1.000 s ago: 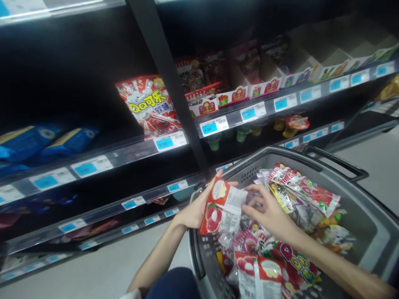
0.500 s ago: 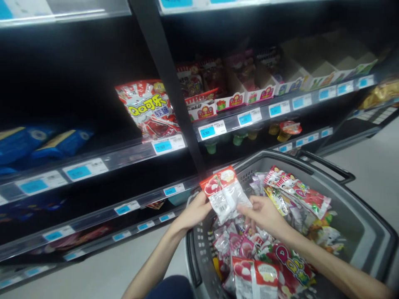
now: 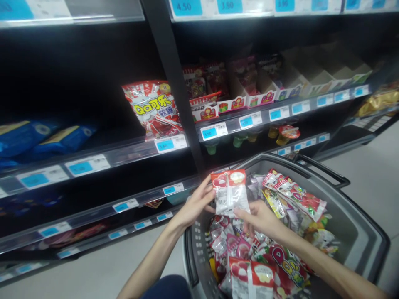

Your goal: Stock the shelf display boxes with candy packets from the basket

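Observation:
A small red and white candy bag (image 3: 230, 197), its back seam and barcode facing me, is held up over the near left part of a grey shopping basket (image 3: 358, 224). My right hand (image 3: 260, 218) pinches its lower right corner, thumb in front. At its left edge is my left hand (image 3: 198, 201), fingers bent around the side and partly hidden behind the bag. Beneath my hands the basket holds several candy packets, among them a similar red and white bag (image 3: 252, 278), a red QQ candy bag (image 3: 288, 265) and a striped red packet (image 3: 299, 195).
Dark store shelves rise ahead, with price tags along their edges. A QQ cola candy bag (image 3: 154, 108) stands beside the black upright post (image 3: 171, 62). Right of it are display boxes (image 3: 230, 104) and jelly cups (image 3: 286, 135). Blue packages (image 3: 62, 139) lie at left.
The candy bag has turned more upright and shifted slightly right. My left hand's grip has moved to the bag's side edge. The camera view has shifted a little.

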`<action>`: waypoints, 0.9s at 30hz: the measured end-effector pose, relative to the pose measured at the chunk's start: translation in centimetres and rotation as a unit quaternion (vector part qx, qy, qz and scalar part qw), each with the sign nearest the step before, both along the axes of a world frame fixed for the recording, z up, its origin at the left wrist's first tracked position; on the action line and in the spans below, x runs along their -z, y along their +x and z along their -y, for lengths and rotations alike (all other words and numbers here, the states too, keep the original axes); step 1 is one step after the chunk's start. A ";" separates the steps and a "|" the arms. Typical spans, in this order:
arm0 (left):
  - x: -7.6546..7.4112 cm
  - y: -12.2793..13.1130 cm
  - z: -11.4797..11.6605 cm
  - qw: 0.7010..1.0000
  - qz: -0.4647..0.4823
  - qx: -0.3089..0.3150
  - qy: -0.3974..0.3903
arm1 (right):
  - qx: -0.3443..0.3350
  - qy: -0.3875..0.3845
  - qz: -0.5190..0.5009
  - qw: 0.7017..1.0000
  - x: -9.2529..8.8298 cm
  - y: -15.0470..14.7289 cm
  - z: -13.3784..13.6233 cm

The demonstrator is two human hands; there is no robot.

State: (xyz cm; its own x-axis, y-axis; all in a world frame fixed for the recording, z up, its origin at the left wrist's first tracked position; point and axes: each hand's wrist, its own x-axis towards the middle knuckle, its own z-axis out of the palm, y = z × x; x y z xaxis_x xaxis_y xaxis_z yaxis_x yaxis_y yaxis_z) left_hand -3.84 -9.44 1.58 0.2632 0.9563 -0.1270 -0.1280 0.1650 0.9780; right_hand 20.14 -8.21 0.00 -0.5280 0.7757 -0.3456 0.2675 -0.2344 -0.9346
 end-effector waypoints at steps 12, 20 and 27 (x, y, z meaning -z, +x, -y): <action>-0.2 0.2 0.8 0.985 -0.116 0.099 0.086 | -0.062 0.013 0.020 0.998 -0.3 0.1 0.4; -0.3 0.4 1.0 0.989 -0.076 0.105 0.076 | -0.061 0.007 0.022 0.998 -0.7 0.2 0.3; -0.3 0.5 1.1 0.986 -0.096 0.095 0.099 | -0.065 0.015 0.011 0.998 -1.0 0.2 0.3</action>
